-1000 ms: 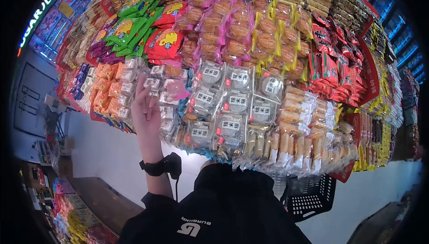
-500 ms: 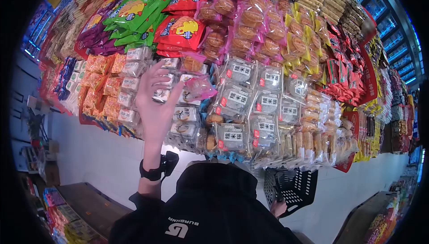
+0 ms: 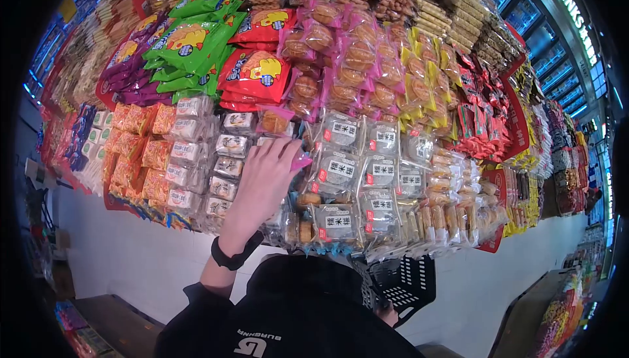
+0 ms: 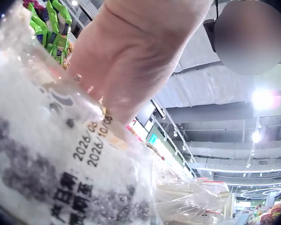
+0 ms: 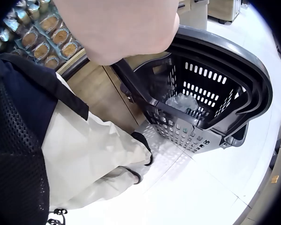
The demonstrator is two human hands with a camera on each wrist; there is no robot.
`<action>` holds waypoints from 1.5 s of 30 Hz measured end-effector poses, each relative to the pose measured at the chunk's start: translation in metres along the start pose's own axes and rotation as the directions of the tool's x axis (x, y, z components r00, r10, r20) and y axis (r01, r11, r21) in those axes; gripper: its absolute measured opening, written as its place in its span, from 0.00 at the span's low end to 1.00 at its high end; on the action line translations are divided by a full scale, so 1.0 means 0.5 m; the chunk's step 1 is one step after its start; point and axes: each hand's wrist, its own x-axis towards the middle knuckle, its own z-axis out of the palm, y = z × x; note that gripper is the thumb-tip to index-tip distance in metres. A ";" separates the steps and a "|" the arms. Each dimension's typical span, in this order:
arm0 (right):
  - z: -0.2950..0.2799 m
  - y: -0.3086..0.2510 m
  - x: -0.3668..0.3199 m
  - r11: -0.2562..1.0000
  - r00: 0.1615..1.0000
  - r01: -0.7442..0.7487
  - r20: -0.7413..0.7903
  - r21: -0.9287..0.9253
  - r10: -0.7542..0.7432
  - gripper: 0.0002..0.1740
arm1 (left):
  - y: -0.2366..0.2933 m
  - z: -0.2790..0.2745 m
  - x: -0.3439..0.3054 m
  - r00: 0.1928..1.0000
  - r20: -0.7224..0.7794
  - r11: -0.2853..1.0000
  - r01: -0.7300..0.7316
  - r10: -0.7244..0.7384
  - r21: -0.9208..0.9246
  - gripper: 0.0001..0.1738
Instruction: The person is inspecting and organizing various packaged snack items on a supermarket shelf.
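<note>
My left hand lies over the packed snack display, palm down, its fingers bent over a small pink-edged packet. Most of that packet is hidden under the hand, and I cannot tell whether the fingers grip it. White-labelled packs lie beside the hand, and clear packs with black lettering are to its right. In the left wrist view a white printed pack fills the foreground, below the wrist. Down at my side, my right hand holds the black shopping basket by its handle; crumpled clear plastic lies inside.
Behind the hand rise red bags, green bags and pink-wrapped round cakes. Red packets lie to the right. Orange packs are at the left. Tiled floor runs along the front of the display.
My left hand has come down from its raised position and moved right, onto the pink-edged packet. The head view has shifted. The right hand and basket have come into clearer view.
</note>
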 end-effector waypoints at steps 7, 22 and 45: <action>0.009 -0.012 0.005 0.997 0.997 0.063 -0.054 0.043 -0.061 0.14 | -0.015 -0.018 0.000 0.904 -0.196 0.667 0.120 -0.379 -0.735 0.18; -0.430 -0.236 0.195 0.488 0.387 0.867 -0.756 0.103 -0.528 0.23 | -0.036 -0.036 -0.082 0.906 0.102 0.115 0.162 -0.410 -0.980 0.30; -0.557 -0.615 0.070 0.099 0.499 0.060 0.056 0.993 -0.865 0.30 | 0.077 -0.001 -0.138 0.960 0.199 0.299 0.252 -0.197 -0.921 0.37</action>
